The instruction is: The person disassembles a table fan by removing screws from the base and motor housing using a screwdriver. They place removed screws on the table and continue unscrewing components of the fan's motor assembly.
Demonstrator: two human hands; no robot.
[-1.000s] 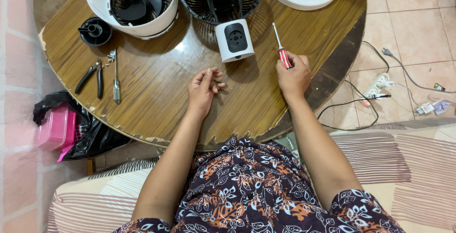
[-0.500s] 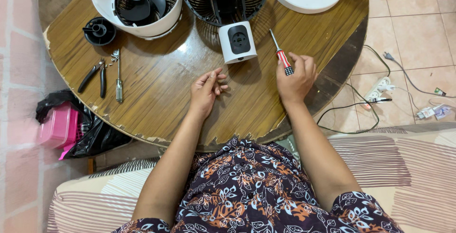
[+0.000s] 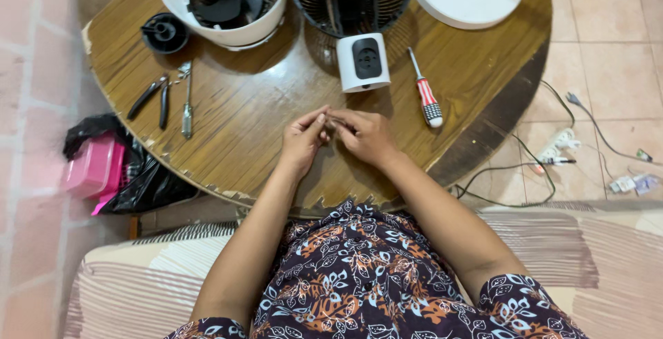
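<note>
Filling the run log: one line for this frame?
left hand | fingertips meet right hand | pinched item too small to tell | screwdriver on table

It looked like a home living room used for a small repair. A striped sofa (image 3: 608,270) sat just beside the round wooden surface (image 3: 262,118), which stood on a tiled floor (image 3: 608,69). Beyond the surface's edge, a power strip (image 3: 561,144) and loose cables (image 3: 511,173) lay on those tiles.

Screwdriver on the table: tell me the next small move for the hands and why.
Probably the right hand reaches for the red-and-white screwdriver: it lies free beside that hand, while both hands pinch something tiny at the left hand fingertips, too small to identify, near the white housing.
</note>
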